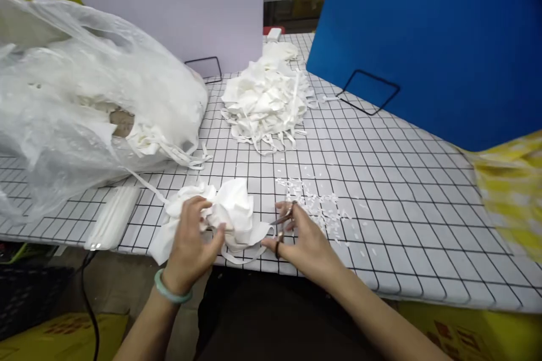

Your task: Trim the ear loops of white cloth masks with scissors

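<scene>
At the near edge of the gridded desk, the left hand pinches a bunch of white masks; the right hand holds small scissors, fingers closed through the loops, blades touching a strap, white snippets just beyond

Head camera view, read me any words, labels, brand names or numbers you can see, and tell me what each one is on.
No text can be read.
Yellow cardboard box at lower left: reddish printed marks, too blurred to read.
Yellow box at lower right: reddish marks, also too blurred.
Plastic bag, white fabric pieces, grid-patterned table cover: no print visible.
</scene>
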`<state>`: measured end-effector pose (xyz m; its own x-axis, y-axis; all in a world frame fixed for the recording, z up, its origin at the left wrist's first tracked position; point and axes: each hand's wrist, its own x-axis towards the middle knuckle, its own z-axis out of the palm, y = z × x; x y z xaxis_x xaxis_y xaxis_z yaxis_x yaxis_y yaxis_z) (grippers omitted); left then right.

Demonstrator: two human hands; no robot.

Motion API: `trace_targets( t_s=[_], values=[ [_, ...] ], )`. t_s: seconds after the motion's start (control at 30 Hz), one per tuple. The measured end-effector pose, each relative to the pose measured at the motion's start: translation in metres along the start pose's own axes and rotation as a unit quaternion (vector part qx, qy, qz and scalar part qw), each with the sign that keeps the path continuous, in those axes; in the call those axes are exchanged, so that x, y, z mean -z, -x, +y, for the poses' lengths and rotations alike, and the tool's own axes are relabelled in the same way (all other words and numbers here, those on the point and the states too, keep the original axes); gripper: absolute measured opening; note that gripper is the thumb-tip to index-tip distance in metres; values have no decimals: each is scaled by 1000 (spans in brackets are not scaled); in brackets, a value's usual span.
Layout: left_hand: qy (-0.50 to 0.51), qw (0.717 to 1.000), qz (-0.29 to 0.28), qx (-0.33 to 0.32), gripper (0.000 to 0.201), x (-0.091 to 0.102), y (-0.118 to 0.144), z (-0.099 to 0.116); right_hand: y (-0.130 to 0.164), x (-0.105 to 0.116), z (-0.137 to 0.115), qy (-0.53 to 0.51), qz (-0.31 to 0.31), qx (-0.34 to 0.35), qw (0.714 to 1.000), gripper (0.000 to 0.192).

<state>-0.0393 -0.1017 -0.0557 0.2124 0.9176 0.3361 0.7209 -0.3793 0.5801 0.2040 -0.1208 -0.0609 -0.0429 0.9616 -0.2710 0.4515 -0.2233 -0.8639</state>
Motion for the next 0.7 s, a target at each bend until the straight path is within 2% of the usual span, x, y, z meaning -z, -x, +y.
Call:
trace_targets(
  t_s=[0.03,0.1,0.13,0.2,0.27,0.33,0.4,0.43,0.47,0.5,0.53,0.57,0.6,0.63,0.67,0.7],
  values=[
    [-3,999,-46,10,43,-3,7,-4,-5,-15,-2,-6,-18,20,1000,49],
    [27,991,-130,17,45,-13,11,-7,-15,-43,-5,-21,-37,74,996,31],
    [43,988,-144,18,40,-17,6,-6,-21,-52,-8,-31,-36,97,994,22],
    [67,991,-117,9,29,-22,-23,1,-40,-54,-20,-68,-21,128,989,14],
    [82,995,-43,-30,19,-19,-76,13,-71,-33,-46,-125,15,153,980,15],
    [99,989,49,-102,12,-12,-141,29,-112,7,-84,-163,87,190,964,18],
    [119,977,105,-138,33,-8,-194,42,-156,53,-118,-157,169,213,949,20],
    [125,976,118,-136,45,-10,-208,46,-175,73,-129,-139,210,211,945,21],
    [123,976,118,-138,51,-14,-211,48,-192,87,-134,-112,254,208,938,24],
    [125,975,111,-145,50,-20,-203,48,-203,95,-132,-77,306,210,925,28],
    [132,974,95,-156,44,-27,-184,47,-209,95,-125,-45,335,221,915,28],
    [151,972,69,-168,35,-35,-156,47,-209,88,-113,-18,338,222,914,28],
    [180,969,24,-168,27,-42,-124,47,-203,75,-98,-1,306,210,929,28],
    [203,967,-23,-152,21,-47,-90,47,-192,56,-83,-2,242,193,951,28],
    [214,968,-51,-120,20,-50,-57,46,-178,33,-69,-11,138,177,974,27],
    [210,971,-57,-95,20,-50,-29,43,-162,8,-57,-24,36,169,985,25]
  ],
)
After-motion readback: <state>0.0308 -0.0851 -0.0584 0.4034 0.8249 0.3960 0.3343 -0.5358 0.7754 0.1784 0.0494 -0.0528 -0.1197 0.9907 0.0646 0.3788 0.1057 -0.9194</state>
